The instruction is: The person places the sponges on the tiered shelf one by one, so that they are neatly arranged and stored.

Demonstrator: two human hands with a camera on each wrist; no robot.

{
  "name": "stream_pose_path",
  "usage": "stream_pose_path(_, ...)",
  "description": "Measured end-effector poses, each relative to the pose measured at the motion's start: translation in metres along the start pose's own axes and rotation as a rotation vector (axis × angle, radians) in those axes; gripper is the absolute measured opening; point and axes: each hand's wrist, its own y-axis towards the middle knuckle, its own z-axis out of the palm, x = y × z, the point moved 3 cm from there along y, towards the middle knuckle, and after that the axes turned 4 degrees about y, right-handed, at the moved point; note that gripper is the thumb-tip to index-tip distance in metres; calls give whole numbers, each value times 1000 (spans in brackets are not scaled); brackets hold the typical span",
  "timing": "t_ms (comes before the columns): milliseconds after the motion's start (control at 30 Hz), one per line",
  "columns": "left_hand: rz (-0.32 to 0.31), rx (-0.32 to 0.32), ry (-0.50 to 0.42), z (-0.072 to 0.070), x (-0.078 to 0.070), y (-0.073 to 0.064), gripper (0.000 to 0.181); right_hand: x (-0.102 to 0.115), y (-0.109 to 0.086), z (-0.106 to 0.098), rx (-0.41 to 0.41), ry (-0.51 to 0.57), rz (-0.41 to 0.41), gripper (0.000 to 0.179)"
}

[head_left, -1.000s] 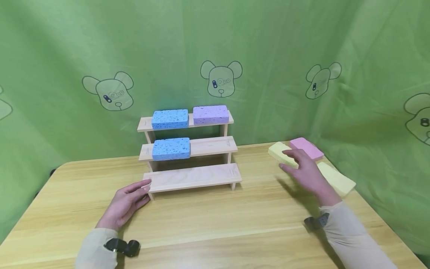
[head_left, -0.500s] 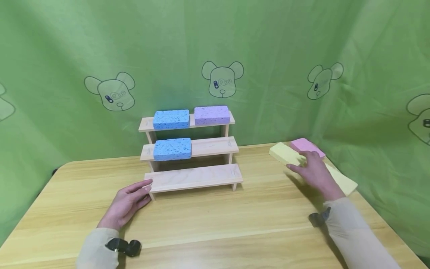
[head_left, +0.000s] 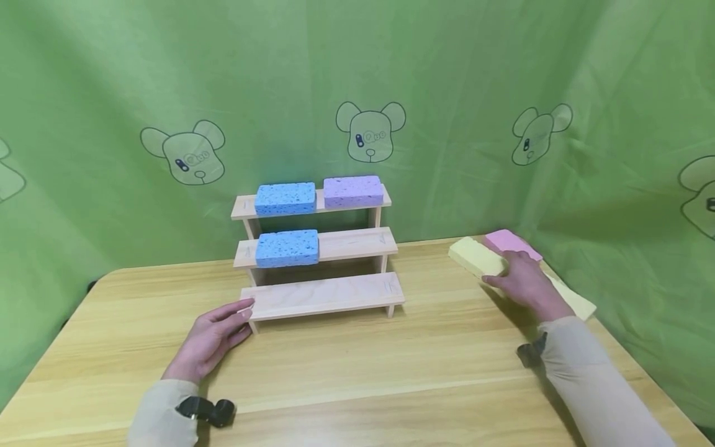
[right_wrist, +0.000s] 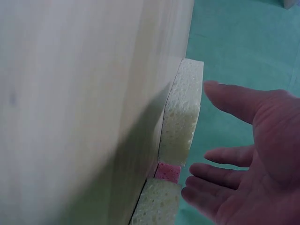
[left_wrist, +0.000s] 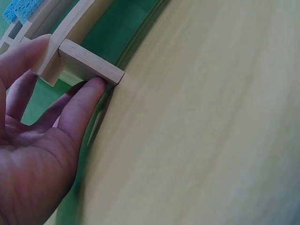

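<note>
Here's the left grip [head_left: 209, 338], pinching the wooden rack [head_left: 326, 295] at its lowest end, seemingly steadying it. Blue sponges [head_left: 287, 248] and a purple sponge [head_left: 353, 191] lie flat, well supported, above. Rightward, a yellow sponge [head_left: 475, 256] sits on the desk [head_left: 346, 385]; the right grip [head_left: 525, 277], digits apart, hovers at its near end, apparently spread to span it.

Screened-off corner, set up like small filming booth; wider room, home or lab, cannot be told. Creased green cloth [head_left: 447, 62] hangs close behind wood-grain bench [head_left: 346, 372] and rises past its left and right sides, printed with outlined cartoon animal heads [head_left: 370, 138]. Black wrist cameras [head_left: 223, 413] sit at both pale sleeves [head_left: 162, 413].
</note>
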Motion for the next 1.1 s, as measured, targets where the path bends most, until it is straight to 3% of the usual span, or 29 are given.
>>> stream_pose_path(133,1,-2,-7,0,0,0,22,1,2,1,26,-81,-33,40)
stream_pose_path(333,3,-2,-12,-1,1,1,21,2,6,2,47,-128,-78,34)
stream_pose_path(667,-3,4,-11,0,1,2,21,-5,10,1,26,-136,-66,56)
stream_pose_path(933,-7,-1,-9,0,1,2,20,-5,11,2,24,-90,-30,45)
stream_pose_path(1100,-11,-6,-11,0,1,2,20,-3,13,1,44,-70,-8,51)
